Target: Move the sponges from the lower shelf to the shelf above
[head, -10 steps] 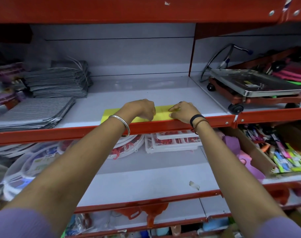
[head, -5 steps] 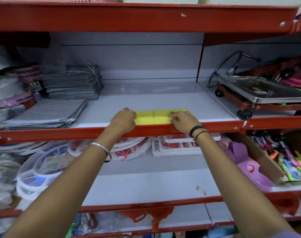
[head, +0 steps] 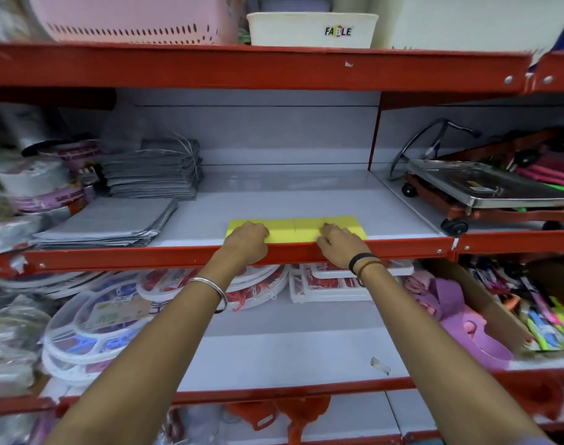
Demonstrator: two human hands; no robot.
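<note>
Two flat yellow sponges (head: 295, 229) lie side by side at the front of the upper white shelf (head: 284, 200), just behind its red lip. My left hand (head: 247, 240) rests on the left sponge's near corner with fingers curled over the lip. My right hand (head: 338, 244) lies on the right sponge, fingers bent and pressing on its top. Neither hand lifts a sponge. The lower shelf (head: 274, 351) below shows bare white in its middle, with no sponge visible on it.
Grey folded cloths (head: 113, 216) and a stack behind them (head: 152, 170) fill the upper shelf's left. A steel trolley (head: 480, 191) stands to the right. Round plastic trays (head: 91, 322) and a white tray (head: 325, 284) sit on the lower shelf; a box of colourful items (head: 531, 309) at right.
My left hand has slid left and back toward the lip, uncovering the left sponge. The sponges now lie squared side by side. The view has tilted up, showing baskets above.
</note>
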